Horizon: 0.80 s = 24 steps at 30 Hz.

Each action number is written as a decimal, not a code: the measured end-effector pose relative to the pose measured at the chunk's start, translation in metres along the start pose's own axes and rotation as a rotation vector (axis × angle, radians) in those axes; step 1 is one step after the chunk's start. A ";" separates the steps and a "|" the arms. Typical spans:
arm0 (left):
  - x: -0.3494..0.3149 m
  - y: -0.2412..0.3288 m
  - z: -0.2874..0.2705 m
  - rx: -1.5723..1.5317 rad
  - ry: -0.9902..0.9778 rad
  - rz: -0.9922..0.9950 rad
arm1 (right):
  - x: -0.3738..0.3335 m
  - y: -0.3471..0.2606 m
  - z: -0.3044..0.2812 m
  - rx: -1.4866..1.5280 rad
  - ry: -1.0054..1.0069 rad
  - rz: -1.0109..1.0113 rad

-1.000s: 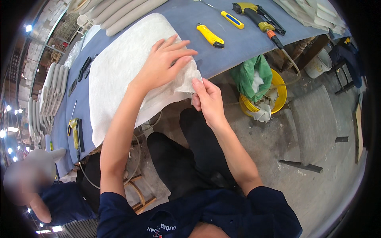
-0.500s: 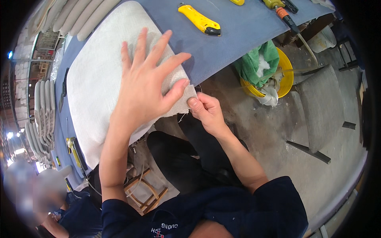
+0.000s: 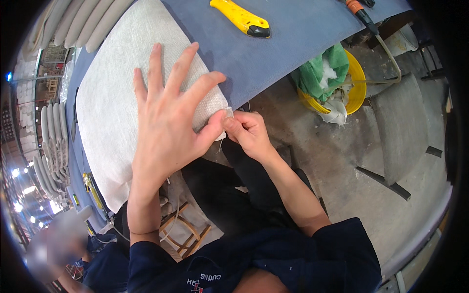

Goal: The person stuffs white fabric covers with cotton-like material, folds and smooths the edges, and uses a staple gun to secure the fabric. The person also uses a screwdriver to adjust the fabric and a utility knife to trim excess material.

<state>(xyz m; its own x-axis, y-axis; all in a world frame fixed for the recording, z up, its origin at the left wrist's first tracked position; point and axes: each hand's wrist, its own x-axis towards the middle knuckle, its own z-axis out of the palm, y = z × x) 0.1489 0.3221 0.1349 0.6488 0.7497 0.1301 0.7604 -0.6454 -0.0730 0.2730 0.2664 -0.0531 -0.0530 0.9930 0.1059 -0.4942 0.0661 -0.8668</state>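
Note:
A padded panel (image 3: pixel 110 95) covered in pale, coarsely woven fabric lies on the blue-grey table, its near corner jutting past the edge. My left hand (image 3: pixel 168 119) lies over the panel with fingers spread, and its thumb reaches the fabric edge at that corner. Pinched between thumb and fingers of my right hand (image 3: pixel 248 133) is the frayed fabric edge (image 3: pixel 228 113); its underside is hidden. A utility knife (image 3: pixel 242 18) with a yellow handle and black end rests on the table beyond my hands.
The blue-grey table (image 3: pixel 273 63) ends in front of me. Right of it stand a yellow bucket (image 3: pixel 360 90) with green cloth (image 3: pixel 320 73) and scraps, and a curved grey panel (image 3: pixel 400 132) on the floor. Padded pieces (image 3: pixel 90 24) are stacked far left. A person (image 3: pixel 105 259) is at lower left.
My right hand has drawn slightly left with the fabric edge, which now sits against my left thumb. The whole view has shifted a little, and my left hand stays spread on the panel.

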 end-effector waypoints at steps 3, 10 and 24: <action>0.001 0.000 0.001 -0.005 0.000 0.012 | -0.001 -0.005 0.000 -0.088 0.024 -0.046; -0.019 0.008 -0.014 -0.065 -0.025 0.082 | -0.040 -0.035 0.012 -0.196 -0.009 -0.087; -0.034 0.005 -0.003 -0.047 0.094 0.111 | 0.169 -0.229 -0.108 -1.898 0.474 -0.518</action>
<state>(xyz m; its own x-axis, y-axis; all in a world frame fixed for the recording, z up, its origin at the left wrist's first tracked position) 0.1302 0.2929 0.1334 0.7214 0.6580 0.2159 0.6807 -0.7311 -0.0462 0.4714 0.4298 0.1109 0.1089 0.7720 0.6263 0.9884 -0.0173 -0.1506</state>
